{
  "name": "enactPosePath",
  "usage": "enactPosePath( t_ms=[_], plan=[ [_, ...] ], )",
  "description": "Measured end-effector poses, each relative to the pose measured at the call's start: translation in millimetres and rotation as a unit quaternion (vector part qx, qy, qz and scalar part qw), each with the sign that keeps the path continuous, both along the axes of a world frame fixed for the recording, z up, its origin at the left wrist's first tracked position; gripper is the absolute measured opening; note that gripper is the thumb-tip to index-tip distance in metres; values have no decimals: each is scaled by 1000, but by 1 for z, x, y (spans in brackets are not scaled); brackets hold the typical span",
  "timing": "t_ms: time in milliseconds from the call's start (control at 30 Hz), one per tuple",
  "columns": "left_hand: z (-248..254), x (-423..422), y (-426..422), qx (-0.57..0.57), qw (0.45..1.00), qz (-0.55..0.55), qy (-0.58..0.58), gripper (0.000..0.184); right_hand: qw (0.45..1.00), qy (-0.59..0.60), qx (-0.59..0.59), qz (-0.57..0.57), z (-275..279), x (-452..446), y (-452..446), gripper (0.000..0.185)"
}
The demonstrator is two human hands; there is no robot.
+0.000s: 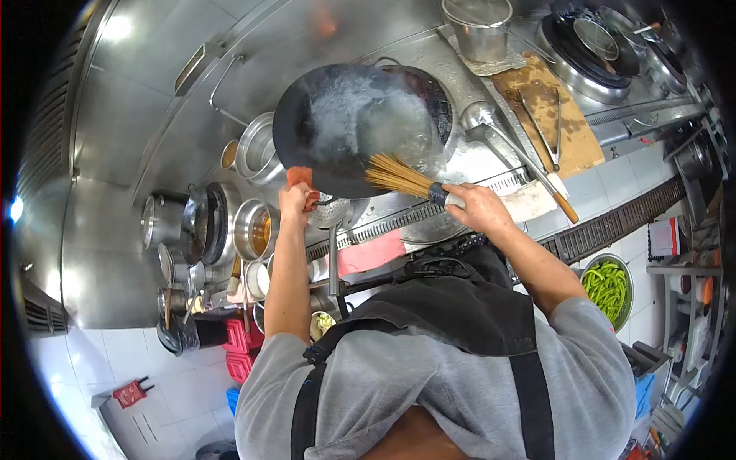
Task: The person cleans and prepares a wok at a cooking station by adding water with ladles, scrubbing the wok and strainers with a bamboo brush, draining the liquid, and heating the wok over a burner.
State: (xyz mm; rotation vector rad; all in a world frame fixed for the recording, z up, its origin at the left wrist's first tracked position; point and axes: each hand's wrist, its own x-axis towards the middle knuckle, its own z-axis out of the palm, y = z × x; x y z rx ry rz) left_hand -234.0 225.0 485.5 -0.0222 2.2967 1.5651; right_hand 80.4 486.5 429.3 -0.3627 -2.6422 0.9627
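A large black wok point(299, 115) is tilted on the stove, with water and steam inside. My left hand point(294, 201) is closed on a reddish-orange cloth point(300, 178) at the wok's near left rim, by its handle. In my right hand point(477, 208) is the wrapped handle of a bamboo brush point(400, 175), whose bristles reach over the wok's near right edge. Just below the wok lies a perforated strainer point(330, 212). To the right of the wok a metal ladle point(483, 115) rests on the counter, its wooden handle pointing toward me.
Tongs point(546, 130) lie on a brown board point(586, 142) at the right. Metal pots point(259, 149) stand left of the wok, and another pot point(477, 34) stands behind. A pink cloth point(372, 253) lies at the front edge. Green peppers fill a colander point(627, 297) at the right.
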Motion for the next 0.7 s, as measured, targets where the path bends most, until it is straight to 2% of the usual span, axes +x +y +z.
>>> enactPosePath(
  t_ms=[200, 333, 400, 567, 667, 700],
  plan=[
    [18, 1, 6, -11, 1000, 2, 15, 16, 1000, -14, 13, 9, 10, -17, -14, 41],
    [24, 3, 14, -25, 999, -2, 44, 12, 999, -31, -22, 8, 9, -25, -15, 44],
    [24, -1, 18, -55, 993, -5, 100, 12, 998, -34, -48, 10, 0, -30, -10, 47],
    [42, 4, 34, -72, 982, -43, 168, 19, 988, -84, -129, -4, 1, -44, 2, 55],
    [47, 4, 38, -182, 938, -84, 282, 35, 985, -97, -141, -27, 4, -53, 8, 52],
    [67, 24, 47, -160, 959, -76, 220, 37, 985, -100, -140, -23, 6, -55, 11, 52]
  ],
)
